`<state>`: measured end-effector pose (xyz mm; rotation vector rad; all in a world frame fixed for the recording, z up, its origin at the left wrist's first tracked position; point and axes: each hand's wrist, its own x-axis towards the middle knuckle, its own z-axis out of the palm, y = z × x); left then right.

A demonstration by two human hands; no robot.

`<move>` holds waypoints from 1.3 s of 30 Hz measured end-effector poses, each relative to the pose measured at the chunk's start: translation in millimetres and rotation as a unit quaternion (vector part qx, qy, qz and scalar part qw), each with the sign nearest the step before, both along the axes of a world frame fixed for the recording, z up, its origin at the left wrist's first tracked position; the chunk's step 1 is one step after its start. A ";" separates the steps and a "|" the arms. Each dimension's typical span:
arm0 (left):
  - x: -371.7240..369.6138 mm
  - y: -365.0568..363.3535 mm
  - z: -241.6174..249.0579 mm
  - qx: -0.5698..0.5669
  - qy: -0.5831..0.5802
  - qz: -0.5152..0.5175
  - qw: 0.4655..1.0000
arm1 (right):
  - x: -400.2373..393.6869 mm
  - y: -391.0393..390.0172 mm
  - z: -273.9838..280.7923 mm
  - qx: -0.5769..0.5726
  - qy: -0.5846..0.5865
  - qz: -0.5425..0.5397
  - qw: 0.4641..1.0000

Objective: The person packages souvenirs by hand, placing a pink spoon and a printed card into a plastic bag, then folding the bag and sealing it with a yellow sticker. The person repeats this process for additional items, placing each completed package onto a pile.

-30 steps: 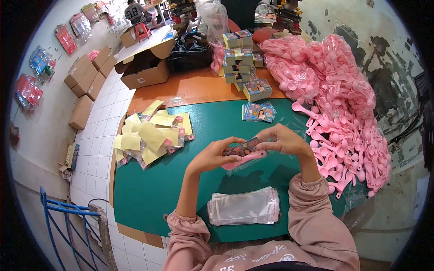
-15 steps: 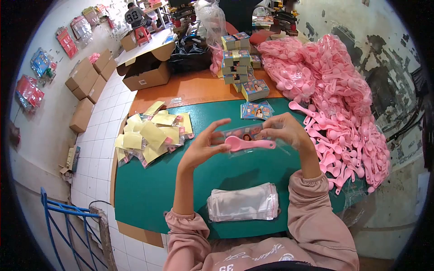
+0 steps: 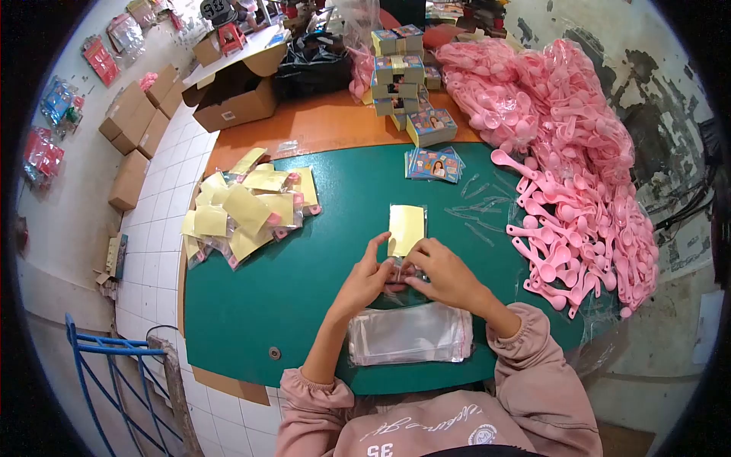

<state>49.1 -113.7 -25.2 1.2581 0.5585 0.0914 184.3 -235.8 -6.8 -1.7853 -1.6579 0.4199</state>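
Observation:
A clear plastic bag with a yellow-backed card inside lies on the green table, yellow side up. At its near end my left hand pinches the bag's edge, fingers closed. My right hand also grips that end from the other side, thumb and fingertips together. A bit of pink shows between the hands; the rest of the spoon is hidden. Just below them sits a stack of clear plastic bags. Filled bags with yellow card backs are heaped to the left.
Loose pink spoons cover the right side, with bagged pink spoons behind. Printed cards lie near the back, below stacked card bundles. Thin clear strips are scattered at right. An open cardboard box stands at the back left.
Both hands have come down and nearer from mid-air to the table. The bag has turned over, from printed card and spoon showing to yellow back showing.

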 end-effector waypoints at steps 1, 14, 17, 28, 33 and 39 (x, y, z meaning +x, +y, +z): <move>-2.4 1.8 1.8 0.064 0.015 -0.030 0.997 | -4.8 -0.5 -2.3 0.000 -0.004 0.004 1.000; -5.7 -4.7 -3.0 0.047 -0.090 0.017 0.995 | -8.0 -1.9 -3.0 0.027 -0.033 -0.031 0.999; -11.1 4.2 16.2 0.389 0.050 -0.002 0.920 | -6.9 -2.0 -5.6 0.011 -0.012 -0.047 0.999; -17.3 11.7 5.4 0.044 0.008 -0.108 0.993 | -19.3 -5.4 -8.8 0.013 -0.012 0.019 1.000; -11.6 3.6 7.2 0.028 -0.007 -0.102 0.994 | -16.2 -5.9 -11.7 0.020 -0.032 0.012 0.999; -0.7 -4.1 -8.2 0.028 0.002 -0.030 0.999 | -20.5 -6.0 -9.6 0.046 -0.123 0.020 0.991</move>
